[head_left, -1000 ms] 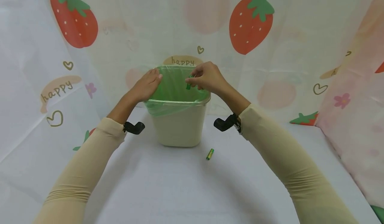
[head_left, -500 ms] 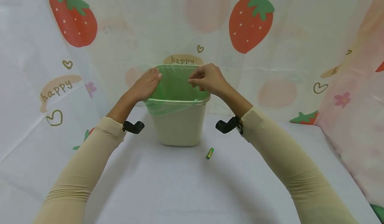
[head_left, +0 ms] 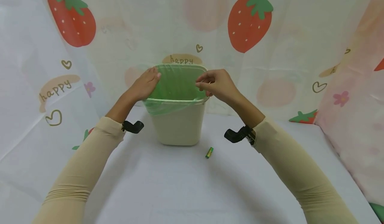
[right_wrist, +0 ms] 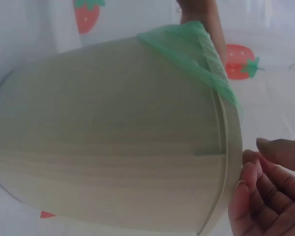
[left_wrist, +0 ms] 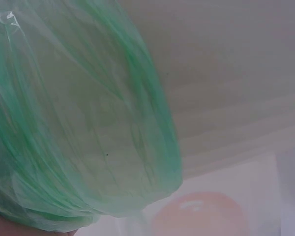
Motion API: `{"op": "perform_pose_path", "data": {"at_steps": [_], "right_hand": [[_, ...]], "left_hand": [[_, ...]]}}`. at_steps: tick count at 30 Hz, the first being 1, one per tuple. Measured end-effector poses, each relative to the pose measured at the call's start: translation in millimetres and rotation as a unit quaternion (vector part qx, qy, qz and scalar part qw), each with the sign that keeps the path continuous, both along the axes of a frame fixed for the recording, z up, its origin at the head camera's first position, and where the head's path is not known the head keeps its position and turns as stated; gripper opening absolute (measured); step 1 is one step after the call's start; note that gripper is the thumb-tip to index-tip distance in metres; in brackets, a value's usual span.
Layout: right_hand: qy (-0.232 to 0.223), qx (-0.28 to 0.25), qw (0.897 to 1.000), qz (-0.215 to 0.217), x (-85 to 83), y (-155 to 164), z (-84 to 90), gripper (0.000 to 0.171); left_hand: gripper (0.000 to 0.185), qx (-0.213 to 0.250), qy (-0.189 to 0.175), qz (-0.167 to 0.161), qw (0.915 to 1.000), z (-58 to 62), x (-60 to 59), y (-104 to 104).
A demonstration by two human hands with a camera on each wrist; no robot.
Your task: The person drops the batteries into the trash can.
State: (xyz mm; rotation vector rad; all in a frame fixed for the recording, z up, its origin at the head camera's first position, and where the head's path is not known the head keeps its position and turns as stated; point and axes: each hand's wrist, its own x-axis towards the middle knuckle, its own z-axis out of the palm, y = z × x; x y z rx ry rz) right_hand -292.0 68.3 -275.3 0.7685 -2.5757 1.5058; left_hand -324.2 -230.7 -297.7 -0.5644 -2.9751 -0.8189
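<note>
Left hand (head_left: pixel 146 84): fingers nearly straight, laid over the left rim of the bin (head_left: pixel 179 125), pressing the green liner bag (head_left: pixel 177 84) there; holds nothing else. Wrist above the rim, forearm in a beige sleeve (head_left: pixel 87 164) sloping down toward the viewer.

Right hand (head_left: pixel 219 85): fingers (right_wrist: pixel 250 191) curled loosely inward, thumb and forefinger close together, at the bin's right rim; nothing seen between them, and whether they touch the rim cannot be told. Forearm stretches back to the right, a black wrist mount (head_left: pixel 237 135) under it.

Bin: beige, upright, at the far middle of the tabletop (head_left: pixel 168 190), liner folded over its edge.

Battery (head_left: pixel 209 152): small, green and yellow, lying on the tabletop just right of the bin's base, apart from both hands.

Surroundings: white cloth on the tabletop; backdrop curtain (head_left: pixel 300 34) printed with strawberries, hearts and "happy".
</note>
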Motion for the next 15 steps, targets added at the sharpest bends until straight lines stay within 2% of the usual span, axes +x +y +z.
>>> {"op": "perform_pose_path", "data": {"at_steps": [8,15], "right_hand": [[-0.009,-0.037,0.999,-0.002,8.5,7,-7.1,0.016],[-0.014,-0.067,0.998,-0.006,16.9,18,-16.3,0.024]], "left_hand": [[0.07,-0.001,-0.004,0.003,1.0,0.3,0.5,0],[0.069,0.005,0.0,0.004,1.0,1.3,2.1,1]]}}
